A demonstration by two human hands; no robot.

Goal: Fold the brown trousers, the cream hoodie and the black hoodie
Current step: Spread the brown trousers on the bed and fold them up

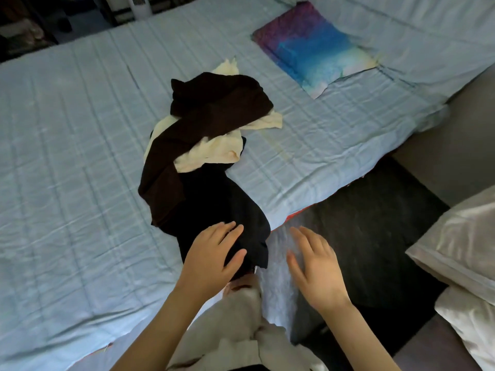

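Note:
A heap of clothes lies in the middle of the bed. The brown trousers (pixel 203 124) drape across the top of the heap. The cream hoodie (pixel 211 151) is bunched under them, showing at the far and right sides. The black hoodie (pixel 214 207) lies nearest, reaching the bed's corner. My left hand (pixel 211 255) rests on the black hoodie's near end, fingers straight. My right hand (pixel 313 266) hovers with spread fingers just right of it, above the bed's corner, holding nothing.
The bed (pixel 67 156) has a pale blue quilted cover. A blue and purple pillow (pixel 308 46) lies at the far right. Dark floor (pixel 369 210) runs along the bed's right edge. Pale cushions (pixel 460 253) stand at the right.

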